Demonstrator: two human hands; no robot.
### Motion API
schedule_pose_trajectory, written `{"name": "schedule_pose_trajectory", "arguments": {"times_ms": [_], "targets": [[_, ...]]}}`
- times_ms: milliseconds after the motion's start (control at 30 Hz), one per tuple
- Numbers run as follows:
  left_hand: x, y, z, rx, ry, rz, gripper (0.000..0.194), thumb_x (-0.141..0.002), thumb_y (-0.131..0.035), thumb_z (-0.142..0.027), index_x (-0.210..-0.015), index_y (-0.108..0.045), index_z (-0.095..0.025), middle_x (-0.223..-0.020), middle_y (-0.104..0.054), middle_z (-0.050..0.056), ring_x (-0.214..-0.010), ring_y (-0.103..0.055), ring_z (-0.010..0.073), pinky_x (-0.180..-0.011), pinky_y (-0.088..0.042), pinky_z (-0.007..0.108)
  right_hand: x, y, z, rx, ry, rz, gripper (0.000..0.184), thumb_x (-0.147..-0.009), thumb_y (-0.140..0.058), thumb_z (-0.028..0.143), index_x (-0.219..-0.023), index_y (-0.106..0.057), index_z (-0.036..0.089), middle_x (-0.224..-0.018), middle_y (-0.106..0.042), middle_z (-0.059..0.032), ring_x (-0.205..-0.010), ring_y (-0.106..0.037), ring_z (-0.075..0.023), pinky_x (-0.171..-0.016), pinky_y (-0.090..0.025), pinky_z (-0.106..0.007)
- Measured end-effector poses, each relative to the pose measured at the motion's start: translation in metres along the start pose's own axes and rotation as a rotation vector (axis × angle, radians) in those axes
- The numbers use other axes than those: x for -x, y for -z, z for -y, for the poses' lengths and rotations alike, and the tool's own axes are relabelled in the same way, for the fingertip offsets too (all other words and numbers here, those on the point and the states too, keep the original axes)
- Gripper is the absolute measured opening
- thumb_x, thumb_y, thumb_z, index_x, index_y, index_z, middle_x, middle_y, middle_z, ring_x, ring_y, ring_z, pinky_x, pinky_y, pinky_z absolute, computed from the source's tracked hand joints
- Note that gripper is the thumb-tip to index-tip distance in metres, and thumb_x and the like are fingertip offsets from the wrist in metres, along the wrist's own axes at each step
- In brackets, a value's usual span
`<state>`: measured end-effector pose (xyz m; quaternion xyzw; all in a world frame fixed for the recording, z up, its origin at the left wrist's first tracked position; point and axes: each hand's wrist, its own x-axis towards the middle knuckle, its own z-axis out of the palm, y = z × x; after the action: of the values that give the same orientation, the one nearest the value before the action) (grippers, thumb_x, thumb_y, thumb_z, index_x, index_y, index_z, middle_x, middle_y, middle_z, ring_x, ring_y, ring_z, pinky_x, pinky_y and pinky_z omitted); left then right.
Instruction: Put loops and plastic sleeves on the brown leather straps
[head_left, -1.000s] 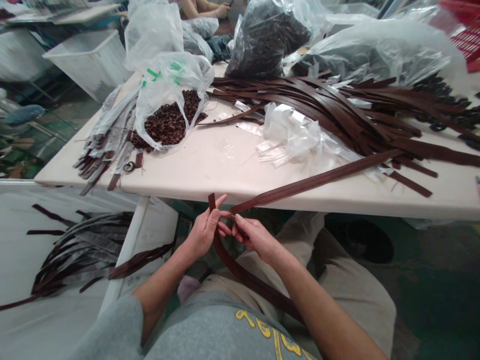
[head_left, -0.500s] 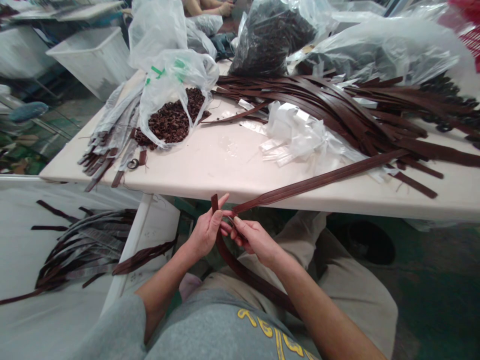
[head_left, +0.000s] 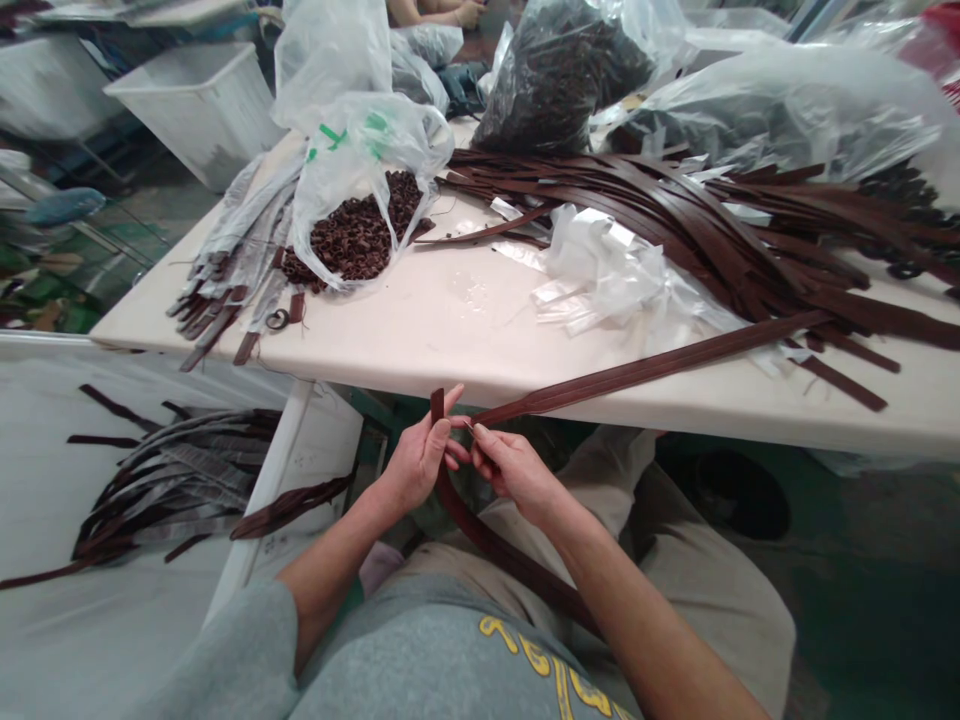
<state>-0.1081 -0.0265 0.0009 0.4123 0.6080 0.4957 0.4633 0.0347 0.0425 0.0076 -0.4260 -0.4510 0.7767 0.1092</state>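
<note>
My left hand [head_left: 420,465] grips a long brown leather strap [head_left: 645,373] just above my lap, with a short end of it [head_left: 436,405] sticking up past my thumb. My right hand [head_left: 516,472] pinches the strap with thumb and fingertips, close to my left hand. From my hands, one length of the strap rises over the edge of the white table [head_left: 450,350], and another length [head_left: 495,550] hangs down across my thighs. My fingers hide the part of the strap between my hands.
Several brown straps [head_left: 675,210] lie heaped on the table beside white plastic scraps [head_left: 607,275] and a bag of small brown pieces [head_left: 352,235]. Straps in plastic [head_left: 176,480] lie on a white sheet at lower left. Another person's hands [head_left: 450,12] show beyond the table.
My view has drifted slightly, shifting the table to the right and upward. Both hands keep hold of the strap, with only small movement of the fingers.
</note>
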Motion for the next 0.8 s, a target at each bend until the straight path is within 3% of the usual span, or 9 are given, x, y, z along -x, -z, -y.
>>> {"name": "schedule_pose_trajectory", "arguments": {"times_ms": [200,400,600,800], "targets": [[-0.004,0.007,-0.002,0.093,0.035,-0.025,0.07,-0.095,-0.035,-0.062,-0.149,-0.037,-0.017,-0.109,-0.069,0.014,-0.064,-0.069,0.0145,-0.054,-0.054,0.023,0.018,0.004,0.002,-0.044,-0.047,0.096,0.062,-0.067,-0.059,0.08,-0.062,-0.053,0.018,-0.047,-0.042,0.0078,-0.037,-0.021,-0.0019,-0.038,-0.007,-0.022],[-0.007,0.01,-0.003,0.098,0.007,-0.057,0.069,-0.094,-0.037,-0.061,-0.147,-0.039,-0.016,-0.086,-0.067,0.006,-0.056,-0.064,0.0116,-0.052,-0.05,0.021,0.021,0.017,0.007,0.007,-0.04,0.055,0.06,-0.073,-0.056,0.077,-0.064,-0.057,0.017,-0.046,-0.044,0.0073,-0.037,-0.021,-0.0022,-0.038,-0.008,-0.022],[-0.003,0.01,-0.006,0.096,-0.006,-0.033,0.071,-0.095,-0.038,-0.061,-0.147,-0.038,-0.014,-0.072,-0.064,0.002,-0.053,-0.06,0.0121,-0.05,-0.047,0.022,0.007,0.006,0.003,0.007,-0.043,0.039,0.06,-0.073,-0.055,0.077,-0.064,-0.057,0.017,-0.045,-0.044,0.0073,-0.035,-0.023,-0.0023,-0.037,-0.009,-0.022],[0.003,0.012,-0.007,0.121,-0.044,-0.031,0.069,-0.096,-0.038,-0.059,-0.148,-0.038,-0.014,-0.071,-0.064,0.002,-0.053,-0.059,0.012,-0.051,-0.046,0.022,0.004,-0.003,0.005,-0.024,-0.051,0.051,0.06,-0.073,-0.055,0.077,-0.065,-0.056,0.018,-0.046,-0.044,0.0077,-0.036,-0.022,-0.002,-0.037,-0.008,-0.022]]}}
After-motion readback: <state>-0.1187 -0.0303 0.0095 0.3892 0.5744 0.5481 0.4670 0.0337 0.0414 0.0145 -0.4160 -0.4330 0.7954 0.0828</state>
